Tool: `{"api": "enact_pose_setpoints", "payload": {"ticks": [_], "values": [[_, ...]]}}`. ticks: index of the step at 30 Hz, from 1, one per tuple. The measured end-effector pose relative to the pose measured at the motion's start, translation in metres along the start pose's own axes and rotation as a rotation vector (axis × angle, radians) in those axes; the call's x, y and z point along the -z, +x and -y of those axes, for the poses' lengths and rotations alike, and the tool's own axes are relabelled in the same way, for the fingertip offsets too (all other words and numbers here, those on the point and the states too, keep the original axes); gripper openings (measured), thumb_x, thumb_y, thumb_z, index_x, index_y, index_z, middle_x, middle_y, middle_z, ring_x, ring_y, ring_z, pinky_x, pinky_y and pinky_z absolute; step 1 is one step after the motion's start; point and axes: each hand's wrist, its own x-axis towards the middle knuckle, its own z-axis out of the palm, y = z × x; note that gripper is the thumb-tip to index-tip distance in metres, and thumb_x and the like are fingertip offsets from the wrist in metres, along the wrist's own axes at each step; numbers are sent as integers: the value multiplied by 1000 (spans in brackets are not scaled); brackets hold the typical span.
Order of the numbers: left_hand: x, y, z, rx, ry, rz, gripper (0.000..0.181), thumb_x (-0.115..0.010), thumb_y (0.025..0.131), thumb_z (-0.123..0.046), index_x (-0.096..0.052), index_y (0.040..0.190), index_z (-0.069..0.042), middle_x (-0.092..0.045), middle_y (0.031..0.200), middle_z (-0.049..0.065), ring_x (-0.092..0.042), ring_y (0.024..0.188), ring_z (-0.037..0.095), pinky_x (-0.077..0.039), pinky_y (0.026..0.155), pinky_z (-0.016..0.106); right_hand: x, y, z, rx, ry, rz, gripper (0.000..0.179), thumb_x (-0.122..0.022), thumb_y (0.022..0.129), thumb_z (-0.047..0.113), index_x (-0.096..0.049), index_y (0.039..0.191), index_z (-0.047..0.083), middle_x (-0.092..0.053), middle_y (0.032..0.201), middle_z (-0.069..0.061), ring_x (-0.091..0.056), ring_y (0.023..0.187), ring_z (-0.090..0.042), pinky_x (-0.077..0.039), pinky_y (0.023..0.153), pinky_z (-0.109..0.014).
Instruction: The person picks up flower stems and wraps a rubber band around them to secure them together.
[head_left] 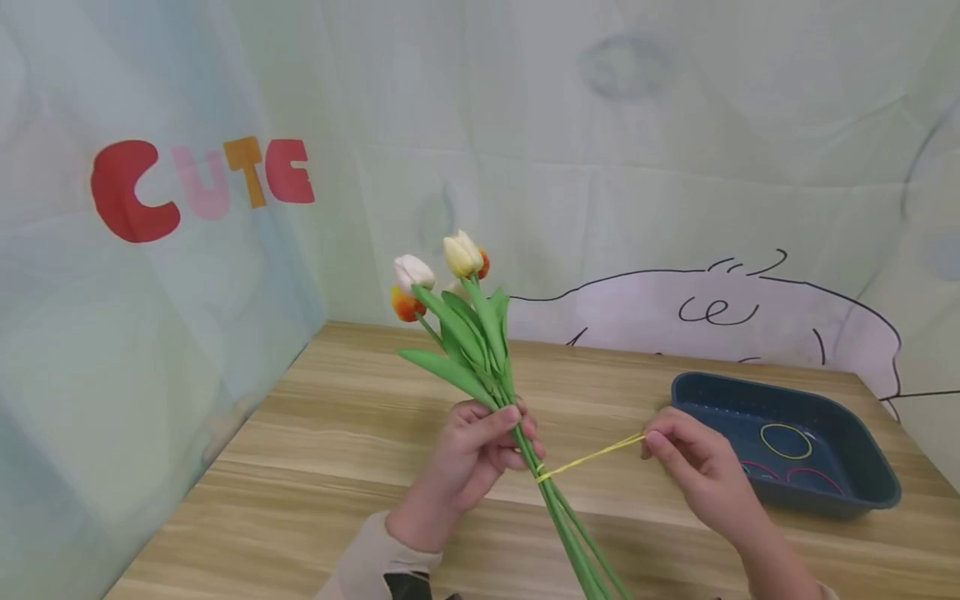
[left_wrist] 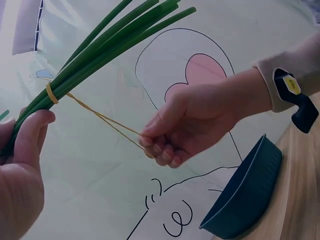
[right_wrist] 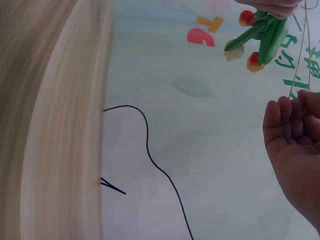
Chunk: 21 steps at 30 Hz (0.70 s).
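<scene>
My left hand grips a bunch of tulips by their green stems, with white, pale yellow and orange-red blooms pointing up and away. A yellow rubber band loops round the stems just below that hand. My right hand pinches the band's other end and holds it stretched out to the right. In the left wrist view the band wraps the stems, and its two strands run to the right hand. The right wrist view shows the loop hooked at the right hand's fingers.
A dark blue tray stands on the wooden table at the right. Inside it lie a yellow band and red bands. A printed cloth hangs behind and at the left, with the letters CUTE.
</scene>
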Motion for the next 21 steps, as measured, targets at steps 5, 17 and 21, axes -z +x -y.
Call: {"api": "enact_pose_setpoints", "payload": {"ticks": [5, 17, 21], "values": [[-1, -1, -6, -2, -47, -73, 13, -55, 98, -11, -68, 96, -12, -70, 87, -1, -70, 79, 11, -61, 77, 24, -17, -3, -11, -64, -15, 41, 26, -50, 91, -16, -63, 90, 6, -59, 82, -4, -56, 78, -11, -53, 67, -18], [-3, 2, -9, 46, -211, -265, 26, -43, 101, -3, -67, 90, -6, -69, 85, 3, -70, 80, 12, -59, 82, 22, -69, -20, -32, -264, -30, 175, 10, -58, 93, 2, -66, 88, 6, -65, 78, -3, -57, 70, -4, -53, 57, -22], [-2, 5, -9, 64, -217, -369, 26, -42, 102, -4, -65, 89, -6, -68, 84, 3, -70, 81, 12, -58, 83, 22, -80, -24, -28, -328, -36, 193, 9, -59, 95, 10, -65, 87, 8, -65, 78, -6, -61, 72, -9, -56, 63, -23]]}}
